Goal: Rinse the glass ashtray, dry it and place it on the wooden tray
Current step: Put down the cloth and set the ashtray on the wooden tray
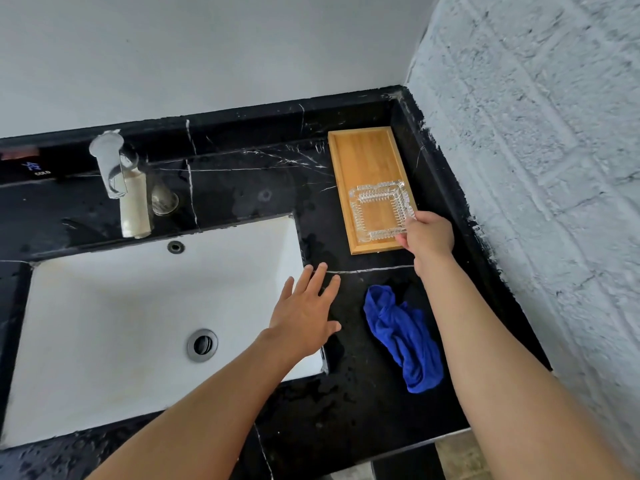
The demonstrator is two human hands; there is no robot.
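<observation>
A square clear glass ashtray (380, 210) with ribbed edges lies over the near half of the wooden tray (363, 157), which sits at the back right of the black marble counter. My right hand (427, 237) grips the ashtray's near right corner. Whether the ashtray rests fully on the tray or is held just above it, I cannot tell. My left hand (308, 311) hovers flat with fingers spread over the sink's right rim, holding nothing. A crumpled blue cloth (403, 336) lies on the counter between my two arms.
The white sink basin (121, 323) with its drain fills the left. A chrome faucet (112, 168) stands behind it, no water running. A rough grey wall (540, 168) borders the counter on the right. The counter's front edge is near.
</observation>
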